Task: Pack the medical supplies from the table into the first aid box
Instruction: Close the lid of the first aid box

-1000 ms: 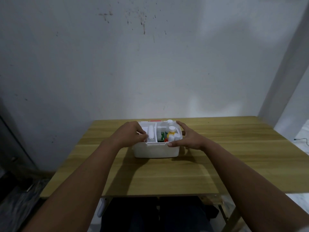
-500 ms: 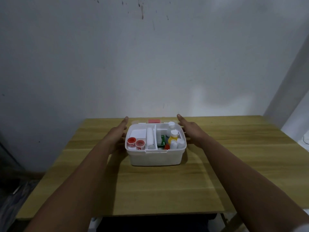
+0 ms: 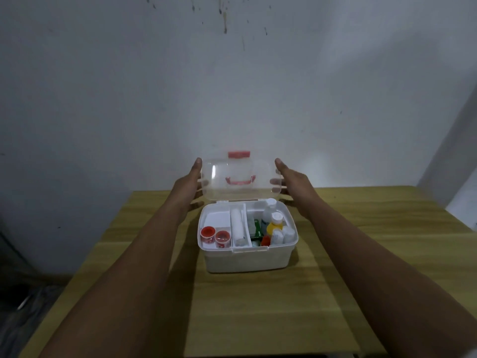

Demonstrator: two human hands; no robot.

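Observation:
The white first aid box (image 3: 246, 260) stands in the middle of the wooden table (image 3: 258, 306). Its clear lid (image 3: 238, 180), with a red latch and red handle, is raised upright behind the box. My left hand (image 3: 189, 182) presses the lid's left edge and my right hand (image 3: 290, 178) its right edge, fingers stretched flat. Inside the box lie two red-capped jars (image 3: 215, 236), a white bandage roll (image 3: 237, 226), a green packet (image 3: 256, 229), a yellow bottle (image 3: 274, 224) and several small white bottles.
A pale, stained wall rises right behind the table. A grey pillar (image 3: 449, 156) stands at the back right. The dark floor shows past the table's left edge.
Both hands left the box's sides, reached behind it and lifted the clear lid from flat behind the box to upright. The camera has tilted down and moved closer.

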